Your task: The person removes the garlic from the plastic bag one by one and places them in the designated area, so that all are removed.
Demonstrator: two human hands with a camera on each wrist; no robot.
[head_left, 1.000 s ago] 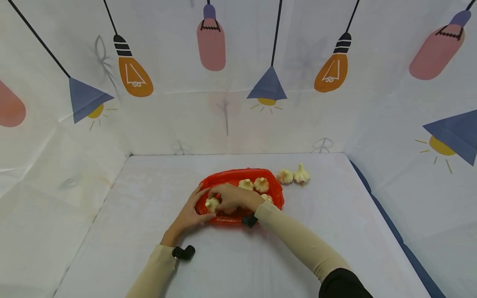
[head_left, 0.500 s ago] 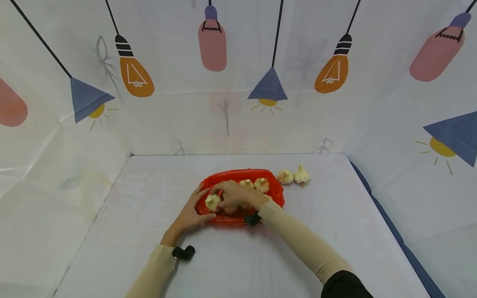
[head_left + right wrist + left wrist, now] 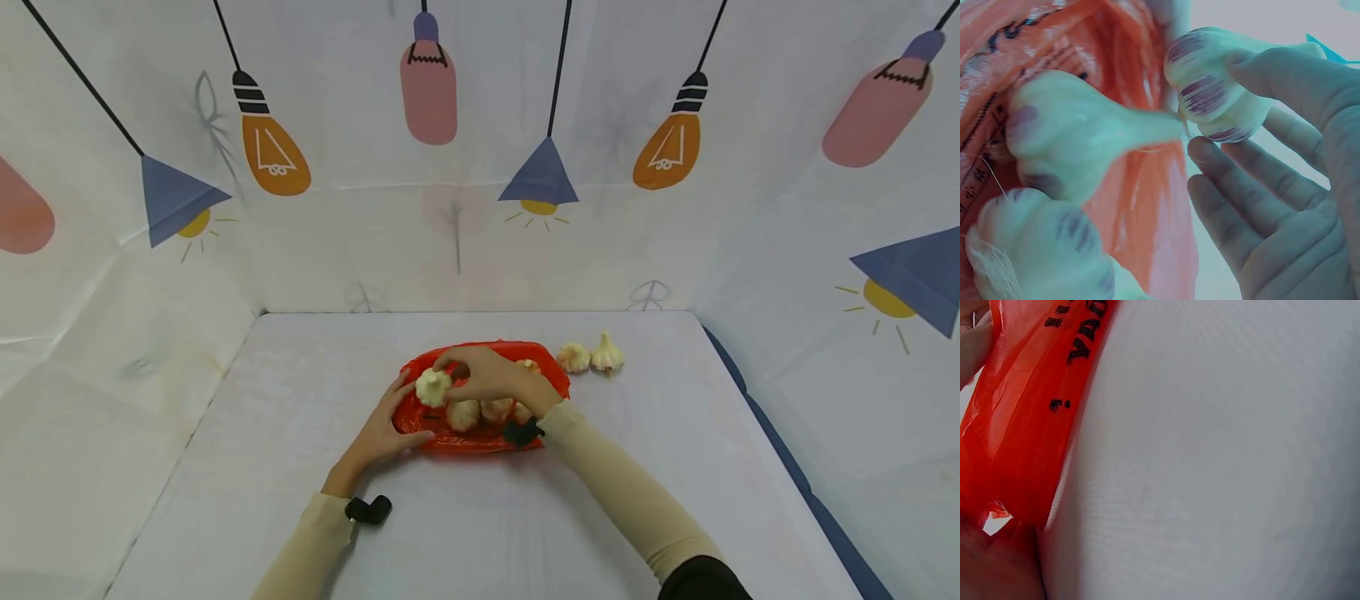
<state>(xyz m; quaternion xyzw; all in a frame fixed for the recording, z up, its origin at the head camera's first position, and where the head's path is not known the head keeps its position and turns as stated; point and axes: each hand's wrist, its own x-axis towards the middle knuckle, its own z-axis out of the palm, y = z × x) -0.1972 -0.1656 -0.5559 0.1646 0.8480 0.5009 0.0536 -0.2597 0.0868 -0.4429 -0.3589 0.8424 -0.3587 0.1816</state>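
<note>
A red plastic bag [image 3: 540, 373] lies on the white table [image 3: 300, 467] with several garlic bulbs [image 3: 463, 414] in it. My right hand [image 3: 487, 375] pinches one garlic bulb [image 3: 433, 387] and holds it just above the bag's left part; the right wrist view shows that bulb [image 3: 1216, 94] between thumb and fingers, with other bulbs [image 3: 1079, 144] on the red plastic below. My left hand [image 3: 382, 429] rests on the bag's left edge, thumb and fingers against the plastic [image 3: 1029, 425].
Two more garlic bulbs [image 3: 591, 355] lie on the table just right of the bag. White cloth walls printed with lamps [image 3: 540, 175] close in the table at the back and both sides. A blue strip [image 3: 795, 475] runs along the right edge.
My right hand has lifted a garlic bulb up out of the bag's left part and drawn back a little toward the far side. The left hand has stayed on the bag's edge.
</note>
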